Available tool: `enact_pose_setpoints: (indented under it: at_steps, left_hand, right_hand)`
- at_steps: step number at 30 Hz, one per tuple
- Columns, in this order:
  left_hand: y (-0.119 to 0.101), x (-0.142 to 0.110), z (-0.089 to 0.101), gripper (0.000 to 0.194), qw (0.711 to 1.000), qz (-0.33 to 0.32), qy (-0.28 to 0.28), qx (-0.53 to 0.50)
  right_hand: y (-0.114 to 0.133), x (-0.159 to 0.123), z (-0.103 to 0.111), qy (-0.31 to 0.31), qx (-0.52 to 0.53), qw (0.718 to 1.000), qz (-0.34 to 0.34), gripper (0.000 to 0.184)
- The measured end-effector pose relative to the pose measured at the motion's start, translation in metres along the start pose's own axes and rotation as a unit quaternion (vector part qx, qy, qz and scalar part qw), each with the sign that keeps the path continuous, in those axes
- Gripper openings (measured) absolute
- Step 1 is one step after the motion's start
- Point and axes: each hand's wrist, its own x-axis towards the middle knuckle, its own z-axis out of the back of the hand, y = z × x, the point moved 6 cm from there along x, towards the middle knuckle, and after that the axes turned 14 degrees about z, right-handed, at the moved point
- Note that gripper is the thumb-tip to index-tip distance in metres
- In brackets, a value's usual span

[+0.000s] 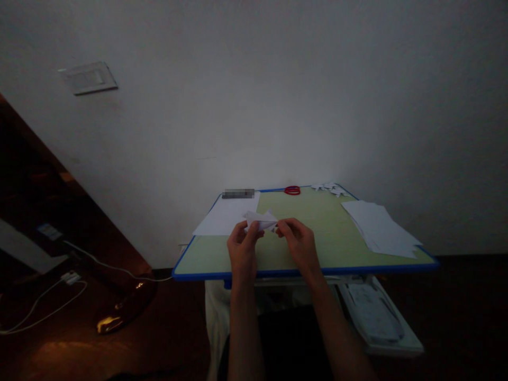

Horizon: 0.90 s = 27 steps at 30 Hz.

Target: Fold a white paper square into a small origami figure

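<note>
Between my two hands, just above the table, is a small folded piece of white paper (260, 218) with pointed corners. My left hand (244, 241) pinches its left side between thumb and fingers. At the right, my right hand (297, 238) has its thumb and forefinger closed on a narrow tip of the same folded paper. Behind the left hand, a flat white sheet (214, 218) lies on the table. The fingertips partly cover the folded paper, so its full shape is hidden.
The pale green table (333, 243) has a blue edge. Red-handled scissors (292, 190), a dark blurred bar (238, 194) and several small folded papers (330, 188) lie along its back. A stack of white sheets (379, 227) is at the right. White cables (115, 270) hang at the left.
</note>
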Motion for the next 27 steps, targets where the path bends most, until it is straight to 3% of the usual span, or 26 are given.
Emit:
enact_pose_setpoints:
  at_steps: [15, 21, 27]
  left_hand:
    - [-0.0007, -0.0007, -0.0022, 0.028, 1.000, -0.002, 0.018, 0.020]
    - [0.0014, 0.0019, 0.0016, 0.028, 0.998, -0.019, 0.013, 0.053]
    - [0.0017, 0.0017, 0.0022, 0.031, 0.998, -0.023, 0.021, 0.063]
  right_hand:
    - [-0.0008, -0.0023, -0.0030, 0.037, -0.004, 0.999, 0.022, 0.022]
    - [-0.0071, -0.0021, -0.0007, 0.013, 0.005, 1.000, -0.002, 0.021]
    - [-0.0054, -0.0029, -0.0047, 0.034, 0.024, 0.999, 0.001, 0.030]
